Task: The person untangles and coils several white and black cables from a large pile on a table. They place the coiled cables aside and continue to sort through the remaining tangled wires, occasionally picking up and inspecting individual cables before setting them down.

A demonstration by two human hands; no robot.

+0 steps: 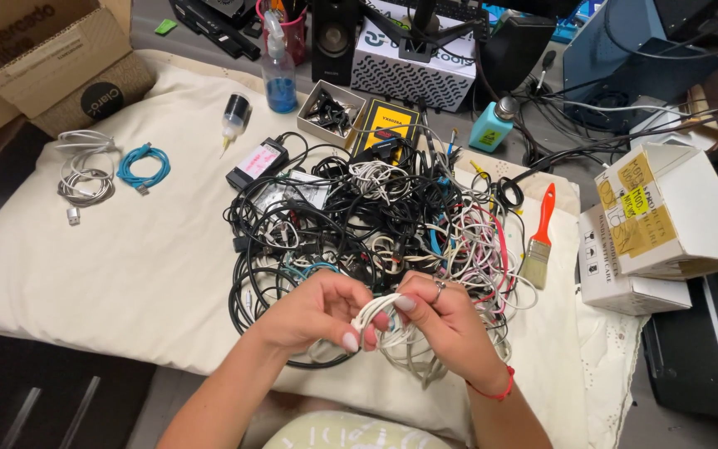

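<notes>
Boxes ring the far edge of the cream cloth [126, 249]: a small open cardboard tray [331, 111] far of the pile holds a clutch of little black parts, too small to tell apart, and just right of it lies a flat yellow-and-black packet [392, 123]. At the far left a big brown carton [35, 58] stands open, its inside mostly out of view, while two white cartons [666, 216] are stacked at the right, off the cloth. A pink cup [292, 33] at the far side holds pens or tools — hard to say which. Near the middle, both hands work together over the near edge of a great tangle of black, white, pink and blue cables [376, 224]. The left hand [313, 312] and the right hand [446, 320] each pinch a small white cable bundle [376, 312] between thumb and fingertips, fingers closed narrowly on it; it is wound into a few tight loops, smooth and thin, with loose strands trailing down toward the near edge. Well to the left lie two cables already coiled — a white one [85, 176] and a turquoise one [143, 166]. An orange-handled brush [539, 237] rests just right of the tangle.
</notes>
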